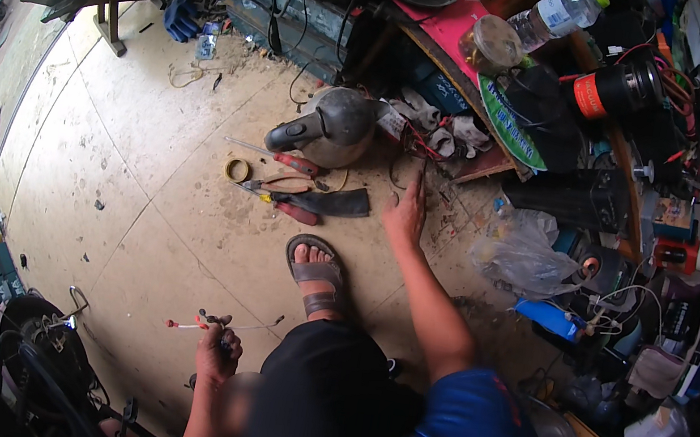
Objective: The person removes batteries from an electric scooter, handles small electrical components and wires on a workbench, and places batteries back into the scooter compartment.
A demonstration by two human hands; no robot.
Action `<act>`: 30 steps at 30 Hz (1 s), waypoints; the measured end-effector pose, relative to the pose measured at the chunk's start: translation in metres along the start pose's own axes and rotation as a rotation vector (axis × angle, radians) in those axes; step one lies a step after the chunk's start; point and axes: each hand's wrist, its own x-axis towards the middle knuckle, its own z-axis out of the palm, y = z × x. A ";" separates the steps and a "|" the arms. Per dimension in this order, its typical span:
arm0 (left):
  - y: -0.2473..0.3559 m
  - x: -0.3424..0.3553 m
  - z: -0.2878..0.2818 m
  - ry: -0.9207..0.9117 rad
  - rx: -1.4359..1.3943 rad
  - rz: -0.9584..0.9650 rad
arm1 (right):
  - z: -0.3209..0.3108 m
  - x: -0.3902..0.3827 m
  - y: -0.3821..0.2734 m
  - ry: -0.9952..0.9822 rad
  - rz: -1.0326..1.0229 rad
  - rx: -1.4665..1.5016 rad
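My left hand (219,350) is closed around a short wire with small connectors (261,326), whose red and pale ends stick out on both sides. My right hand (407,213) stretches forward over the floor with its fingers extended and no held object visible. It is nearest a thin dark curved strand (395,171) beside the kettle. The grey and black electric kettle (333,128) stands just left of that hand. In front of it lie a red-handled screwdriver (295,163), pliers (283,182), a roll of yellowish tape (237,170) and a black strip (336,202).
My sandalled foot (319,275) rests on the tiled floor. To the right are a cluttered low shelf (447,52), a clear plastic bag (526,254) and a blue packet (548,319). Toolboxes (259,10) stand at the back; a wheel (41,344) is at the lower left.
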 end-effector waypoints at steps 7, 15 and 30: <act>-0.002 -0.003 0.004 -0.024 -0.001 0.001 | -0.025 0.002 0.058 0.112 -0.014 -0.031; 0.000 -0.008 0.014 0.007 -0.005 0.037 | -0.015 0.078 0.078 -0.013 0.124 -0.255; -0.001 -0.006 0.014 -0.037 0.009 0.020 | -0.048 0.028 0.065 0.175 0.050 0.275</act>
